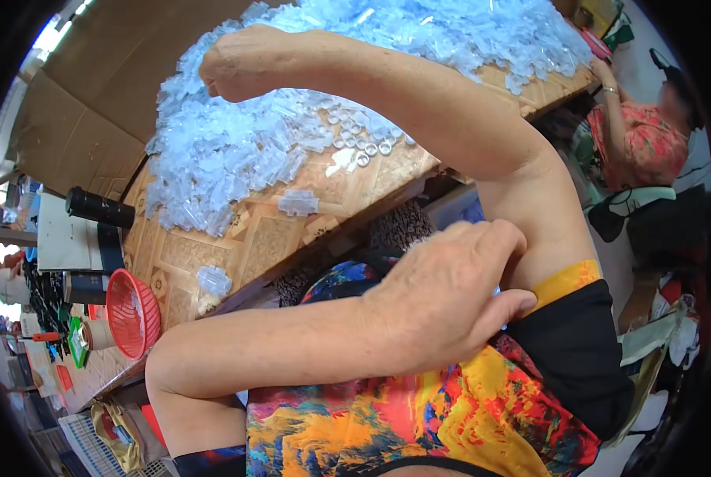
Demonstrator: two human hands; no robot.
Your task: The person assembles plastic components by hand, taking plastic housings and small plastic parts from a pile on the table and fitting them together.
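My right arm reaches up and across the view, and my right hand (244, 63) is closed like a fist above a large pile of clear, bluish plastic pieces (228, 159). Its fingertips are hidden, so I cannot tell if anything is in it. My left hand (459, 290) crosses my body to the right upper arm, by the yellow edge (566, 282) of my black sleeve (570, 346). Its fingers are curled, the thumb lies near that edge, and whatever is pinched there is hidden.
Small round clear pieces (371, 149) lie beside the pile on the patterned tabletop (252, 246). A red plastic basket (133, 314) and a black cylinder (99, 208) stand left. Cardboard (69, 135) rises behind. Another person (641, 135) in red sits at the far right.
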